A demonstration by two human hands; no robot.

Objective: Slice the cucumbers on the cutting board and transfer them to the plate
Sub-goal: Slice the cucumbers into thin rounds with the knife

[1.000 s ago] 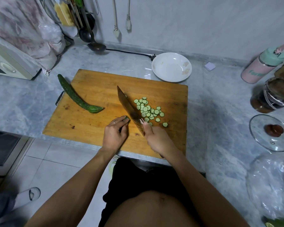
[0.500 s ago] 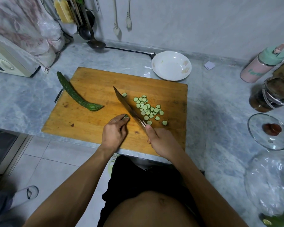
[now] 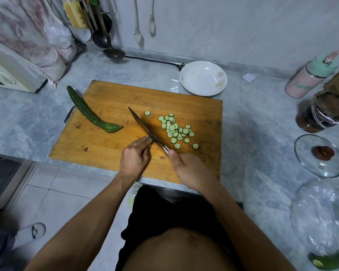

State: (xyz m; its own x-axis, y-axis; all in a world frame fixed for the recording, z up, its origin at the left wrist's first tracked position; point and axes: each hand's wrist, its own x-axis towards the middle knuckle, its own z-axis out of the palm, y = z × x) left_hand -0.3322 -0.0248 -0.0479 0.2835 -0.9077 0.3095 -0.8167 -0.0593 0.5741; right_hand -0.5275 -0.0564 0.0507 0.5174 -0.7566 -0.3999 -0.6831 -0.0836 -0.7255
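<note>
Left hand (image 3: 133,159) fingers (image 3: 145,142) pinch the short, slippery cucumber stub (image 3: 149,138) mid-board; right hand (image 3: 190,171) grips the knife (image 3: 147,130). Slices (image 3: 176,130) thin, light, fragile: scoop them, don't pinch.

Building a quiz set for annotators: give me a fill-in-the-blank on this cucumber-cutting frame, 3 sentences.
1. The right hand grips the ____, whose blade rests on the cutting board.
2. The cucumber slices lie on the board to the ____ of the blade.
3. The white plate holds ____ slices, while the left hand pinches the cucumber stub and a whole cucumber lies on the board's left side.

Missing words: knife; right; no
</note>
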